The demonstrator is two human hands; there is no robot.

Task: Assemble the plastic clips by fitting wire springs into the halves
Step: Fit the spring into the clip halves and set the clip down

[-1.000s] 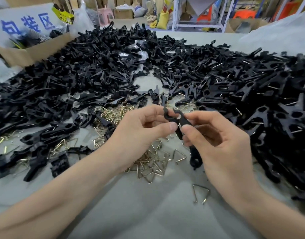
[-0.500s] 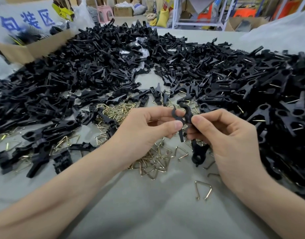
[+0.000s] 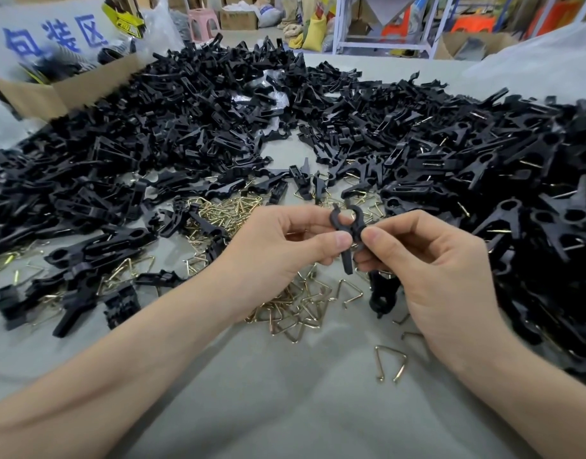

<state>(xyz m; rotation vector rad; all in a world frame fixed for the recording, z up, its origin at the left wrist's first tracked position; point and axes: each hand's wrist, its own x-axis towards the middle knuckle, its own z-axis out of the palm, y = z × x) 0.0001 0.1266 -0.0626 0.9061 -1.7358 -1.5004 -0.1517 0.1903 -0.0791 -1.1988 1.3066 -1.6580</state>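
A: Both your bare forearms come in from the bottom corners and meet mid-frame. Your left grip pinches the clip halves between thumb and forefinger.

B: Yep, and your right grip pinches them from the other side, thumb tips close together, other fingers curled.

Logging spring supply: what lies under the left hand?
Under the left hand, which pinches a clip, a heap of wire springs lies on the table. How far it runs beneath the palm is covered.

Two black clip halves held upright together, round ends up
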